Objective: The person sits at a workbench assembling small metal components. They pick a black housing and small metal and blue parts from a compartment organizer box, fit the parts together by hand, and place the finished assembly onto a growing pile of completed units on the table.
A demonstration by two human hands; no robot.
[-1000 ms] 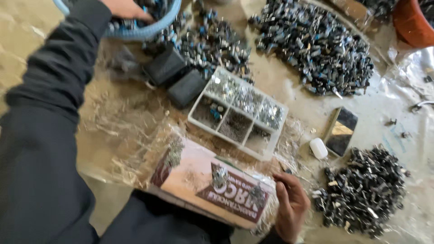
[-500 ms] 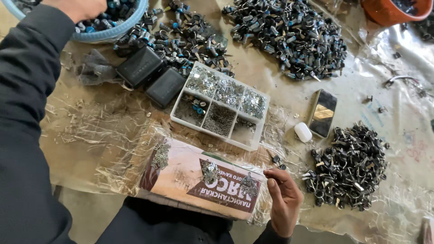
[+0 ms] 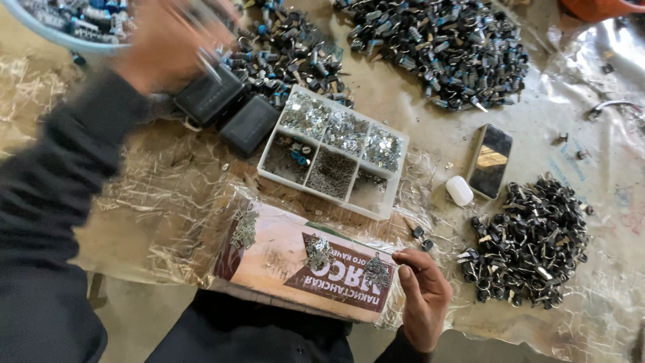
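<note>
At the bottom, the right hand [image 3: 423, 299] rests half-curled, fingers loose and holding nothing, on the board's [image 3: 302, 262] right end, beside small metal clips; pressing flat would steady it. Mid-frame, the tray [image 3: 332, 151] holds screws and tiny parts by compartment. Upper left, the blurred left hand [image 3: 168, 44] hovers by the bowl [image 3: 64, 23] of blue pieces; grip unclear.

The scene was viewed by a single head-worn camera, aimed steeply down from close above at a plastic-covered table [image 3: 430, 134], so that the left hand [image 3: 168, 47] and right hand [image 3: 423, 296] were caught at the frame's edges.
</note>
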